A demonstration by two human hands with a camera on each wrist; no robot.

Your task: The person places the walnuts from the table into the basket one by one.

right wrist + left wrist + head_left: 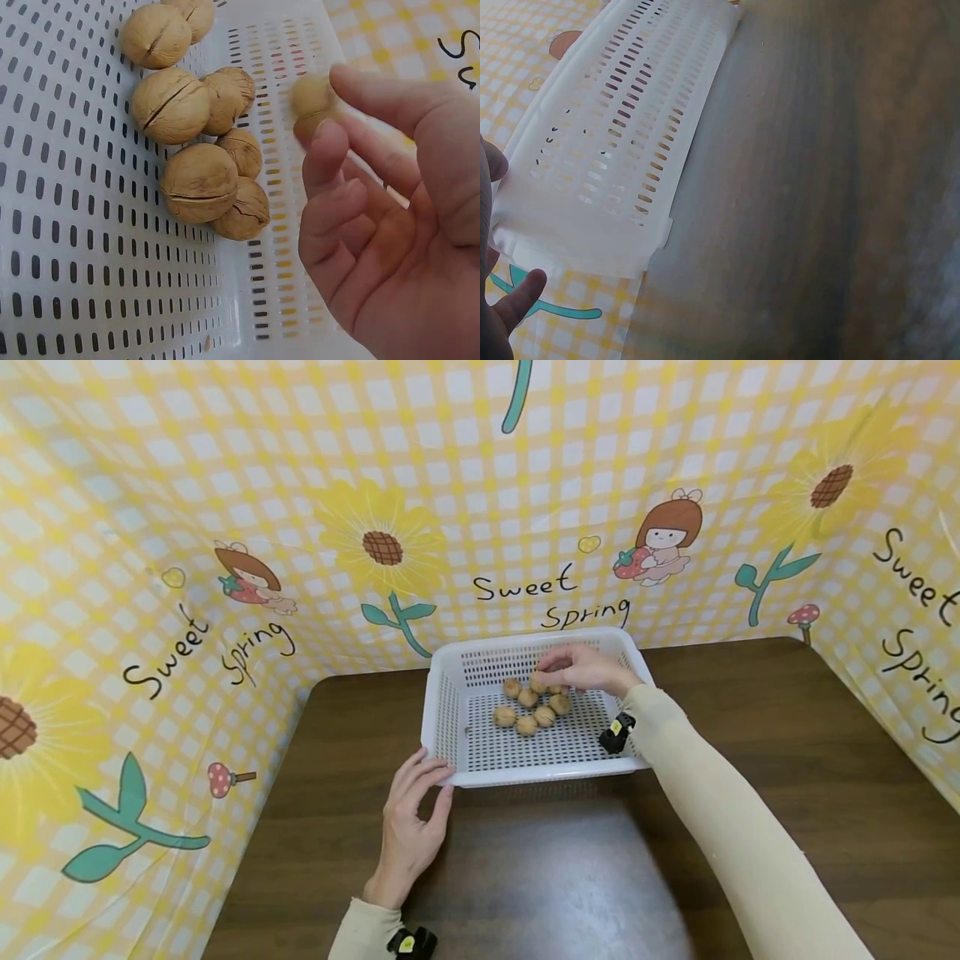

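A white perforated plastic basket (480, 768) stands on the table, with several walnuts (527, 726) clustered on its floor. Inside it, my right hand (581, 668) pinches one walnut (312, 96) between thumb and fingertips, lifted above the others toward the far wall. The right wrist view shows the remaining walnuts (199, 183) beside this hand. My left hand (414, 818) is at the basket's near left corner, its fingers lying over the rim and its thumb spread apart. In the left wrist view, the fingers (521, 300) show at the basket's corner.
The dark wooden table (337, 827) spreads around the basket. A yellow checked cloth (480, 485) with flowers and lettering rises behind and at both sides, close to the basket's far rim. Black wrist cameras (617, 732) sit on both sleeves.
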